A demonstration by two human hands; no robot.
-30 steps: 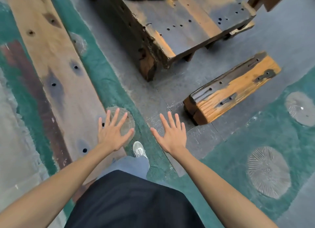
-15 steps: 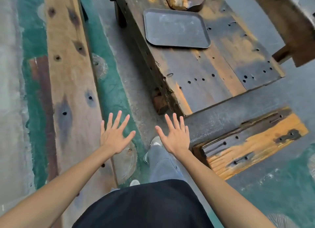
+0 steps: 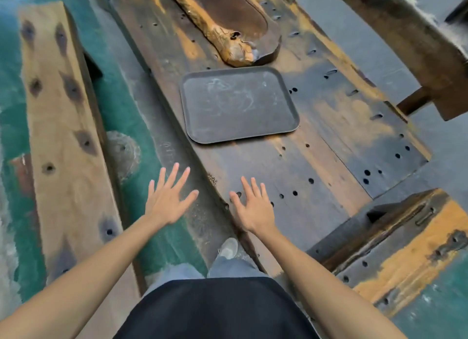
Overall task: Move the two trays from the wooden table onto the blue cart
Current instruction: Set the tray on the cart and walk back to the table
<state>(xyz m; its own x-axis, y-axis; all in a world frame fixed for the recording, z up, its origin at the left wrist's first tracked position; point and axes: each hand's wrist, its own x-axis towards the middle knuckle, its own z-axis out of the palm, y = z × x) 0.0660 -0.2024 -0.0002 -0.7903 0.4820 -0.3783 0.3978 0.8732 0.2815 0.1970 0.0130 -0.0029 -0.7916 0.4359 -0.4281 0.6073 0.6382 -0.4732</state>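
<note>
A dark grey rectangular tray (image 3: 238, 105) lies flat on the worn wooden table (image 3: 329, 141), in the middle of its top. Only one tray shows, and I cannot tell whether another lies under it. My left hand (image 3: 168, 199) hovers with fingers spread, palm down, over the floor just left of the table's near edge. Over the table's near end my right hand (image 3: 253, 207) is spread the same way, a little short of the tray. Both hands hold nothing. No blue cart is in view.
Beyond the tray a gnarled wooden slab (image 3: 228, 27) lies on the table. A long wooden bench (image 3: 65, 136) runs along the left, and a block-like wooden stool (image 3: 405, 252) stands at the right. Another bench (image 3: 415, 42) is at the upper right. My shoe (image 3: 228, 247) stands by the table edge.
I have walked forward toward the table, so the tray has come from the top of the view to the middle. Both hands stay spread and empty, now reaching nearer the tray.
</note>
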